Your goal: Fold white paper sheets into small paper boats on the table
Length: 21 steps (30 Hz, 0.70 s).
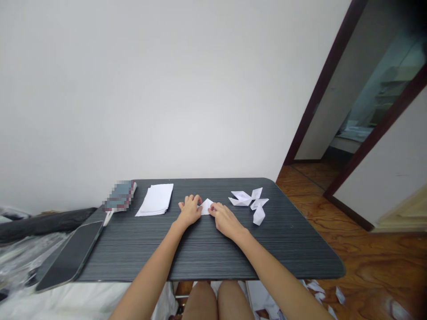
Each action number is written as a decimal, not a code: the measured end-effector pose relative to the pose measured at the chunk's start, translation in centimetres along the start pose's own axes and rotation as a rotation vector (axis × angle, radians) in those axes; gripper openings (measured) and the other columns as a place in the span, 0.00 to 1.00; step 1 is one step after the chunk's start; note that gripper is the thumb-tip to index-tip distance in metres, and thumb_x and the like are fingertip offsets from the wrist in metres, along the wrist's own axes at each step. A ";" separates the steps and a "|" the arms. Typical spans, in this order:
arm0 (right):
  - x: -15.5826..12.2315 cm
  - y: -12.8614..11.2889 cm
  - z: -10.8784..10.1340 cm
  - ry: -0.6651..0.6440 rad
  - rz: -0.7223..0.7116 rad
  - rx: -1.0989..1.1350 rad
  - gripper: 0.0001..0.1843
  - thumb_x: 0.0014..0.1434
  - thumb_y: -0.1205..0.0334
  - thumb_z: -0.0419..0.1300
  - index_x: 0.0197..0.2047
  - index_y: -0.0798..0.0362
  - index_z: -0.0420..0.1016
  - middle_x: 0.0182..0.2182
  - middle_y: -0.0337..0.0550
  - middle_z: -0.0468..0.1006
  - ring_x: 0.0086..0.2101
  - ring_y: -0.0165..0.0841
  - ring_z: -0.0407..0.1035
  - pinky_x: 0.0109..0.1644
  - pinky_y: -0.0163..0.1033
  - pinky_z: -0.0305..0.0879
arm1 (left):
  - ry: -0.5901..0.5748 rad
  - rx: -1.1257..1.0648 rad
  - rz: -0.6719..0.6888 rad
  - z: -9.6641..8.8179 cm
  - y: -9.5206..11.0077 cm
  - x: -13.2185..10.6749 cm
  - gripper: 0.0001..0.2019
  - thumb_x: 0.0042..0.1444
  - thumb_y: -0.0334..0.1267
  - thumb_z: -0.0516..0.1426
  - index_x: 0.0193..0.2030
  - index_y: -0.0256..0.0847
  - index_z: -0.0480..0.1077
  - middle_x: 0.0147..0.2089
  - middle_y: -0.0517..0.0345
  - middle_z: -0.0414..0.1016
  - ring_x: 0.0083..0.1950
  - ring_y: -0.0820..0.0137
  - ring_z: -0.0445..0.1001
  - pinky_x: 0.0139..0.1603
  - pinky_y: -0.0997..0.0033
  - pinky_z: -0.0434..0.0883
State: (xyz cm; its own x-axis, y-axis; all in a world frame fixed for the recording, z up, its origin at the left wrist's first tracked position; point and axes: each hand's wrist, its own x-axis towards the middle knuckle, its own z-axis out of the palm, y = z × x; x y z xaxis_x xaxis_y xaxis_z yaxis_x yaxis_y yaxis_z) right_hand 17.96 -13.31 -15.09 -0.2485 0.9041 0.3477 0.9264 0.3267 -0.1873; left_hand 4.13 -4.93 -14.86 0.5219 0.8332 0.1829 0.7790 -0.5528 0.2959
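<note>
On the dark striped table [207,253] lies a small white folded paper [207,206] with a pointed top. My left hand [189,210] rests on its left side, fingers curled and pressing down on the paper. Touching the right side, my right hand [225,218] has its fingertips pinched on the paper's edge. Both hands meet at the paper near the middle of the table's far half.
A stack of white sheets [155,199] lies left of my hands, with a book [120,195] beyond it. Several folded paper boats [250,202] sit at the right. A tablet [68,256] overhangs the table's left edge. Paper scraps [320,291] litter the wooden floor.
</note>
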 end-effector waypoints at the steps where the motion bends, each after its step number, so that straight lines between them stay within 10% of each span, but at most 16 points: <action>1: 0.1 0.0 0.0 -0.004 0.025 -0.010 0.16 0.52 0.77 0.47 0.39 0.55 0.70 0.36 0.47 0.67 0.38 0.34 0.59 0.40 0.38 0.55 | -0.005 -0.008 -0.030 -0.1 -0.3 0.0 0.07 0.50 0.37 0.48 0.37 0.42 0.60 0.40 0.52 0.62 0.44 0.59 0.57 0.40 0.54 0.56; 21: 0.1 1.0 0.5 0.145 0.378 -0.134 0.13 0.48 0.78 0.47 0.26 0.60 0.71 0.28 0.54 0.68 0.35 0.40 0.61 0.42 0.43 0.55 | -0.024 -0.094 -0.085 -0.3 -2.3 0.0 0.09 0.49 0.34 0.48 0.37 0.45 0.64 0.39 0.54 0.62 0.45 0.59 0.57 0.40 0.51 0.55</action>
State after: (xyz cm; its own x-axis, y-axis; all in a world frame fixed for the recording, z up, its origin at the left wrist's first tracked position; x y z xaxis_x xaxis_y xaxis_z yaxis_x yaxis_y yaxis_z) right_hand 18.72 -12.74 -15.68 0.1495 0.9023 0.4043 0.9755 -0.0680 -0.2091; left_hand 2.23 -3.69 -15.29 0.4648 0.8756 0.1315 0.7852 -0.4762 0.3960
